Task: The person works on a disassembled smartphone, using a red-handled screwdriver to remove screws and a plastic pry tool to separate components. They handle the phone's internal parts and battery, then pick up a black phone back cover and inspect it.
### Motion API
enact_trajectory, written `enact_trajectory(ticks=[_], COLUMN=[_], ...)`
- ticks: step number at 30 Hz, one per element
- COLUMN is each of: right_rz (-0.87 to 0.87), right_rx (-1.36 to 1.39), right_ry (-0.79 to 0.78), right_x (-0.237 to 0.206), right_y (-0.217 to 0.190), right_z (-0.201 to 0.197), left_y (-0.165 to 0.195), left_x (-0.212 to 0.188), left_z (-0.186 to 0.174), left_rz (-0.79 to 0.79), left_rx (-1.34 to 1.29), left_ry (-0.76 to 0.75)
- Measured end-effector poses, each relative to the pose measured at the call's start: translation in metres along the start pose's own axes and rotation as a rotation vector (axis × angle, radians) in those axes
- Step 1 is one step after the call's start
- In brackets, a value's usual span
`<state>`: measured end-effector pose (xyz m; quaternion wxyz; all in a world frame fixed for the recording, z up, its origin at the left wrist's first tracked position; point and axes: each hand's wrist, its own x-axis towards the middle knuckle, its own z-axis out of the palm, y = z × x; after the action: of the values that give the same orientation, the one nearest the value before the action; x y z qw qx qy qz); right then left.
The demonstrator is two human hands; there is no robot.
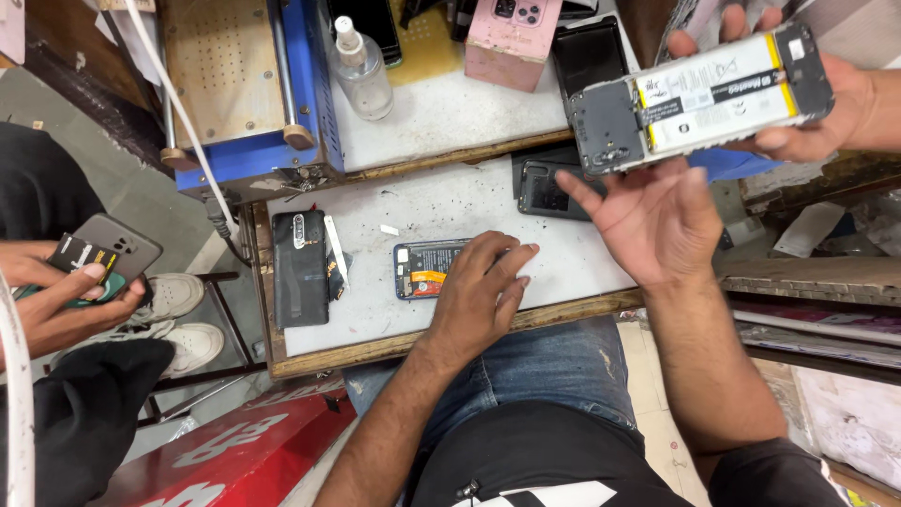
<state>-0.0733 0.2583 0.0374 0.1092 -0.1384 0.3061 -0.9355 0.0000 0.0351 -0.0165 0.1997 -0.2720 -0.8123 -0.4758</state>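
My left hand [479, 291] lay flat on an opened phone [427, 269] on the counter [450, 202]; my right hand [657, 221] hung open, gripping nothing, below another person's hand [817, 103] offering a stripped phone [699, 99]. Receiving looked underway; next needs closing fingers around it.

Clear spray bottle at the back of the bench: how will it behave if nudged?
The spray bottle stands upright, tall and narrow, so it probably tips easily. Its round body would likely roll once down. Clear plastic looks light; how full it is cannot be told.

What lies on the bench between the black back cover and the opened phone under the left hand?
In the head view, a thin white strip beside the black back cover, then bare bench before the opened phone.
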Motion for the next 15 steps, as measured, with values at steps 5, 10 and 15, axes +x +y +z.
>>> enact_trajectory(ticks=[5, 10, 15], right_rz=[-0.034, 0.014, 0.065], right_rx=[0.073, -0.022, -0.079], right_ry=[0.000, 0.069, 0.092], right_x=[0.009, 0.005, -0.010], right_y=[0.018, 0.028, 0.037], right_z=[0.001, 0.003, 0.002], left_y=[-0.004, -0.005, -0.003], left_x=[-0.007, -0.010, -0.005], left_z=[0.004, -0.005, -0.005], left_rz=[-0.205, -0.030, -0.210], left_rx=[-0.065, -0.006, -0.147], left_ry=[-0.053, -0.056, -0.096])
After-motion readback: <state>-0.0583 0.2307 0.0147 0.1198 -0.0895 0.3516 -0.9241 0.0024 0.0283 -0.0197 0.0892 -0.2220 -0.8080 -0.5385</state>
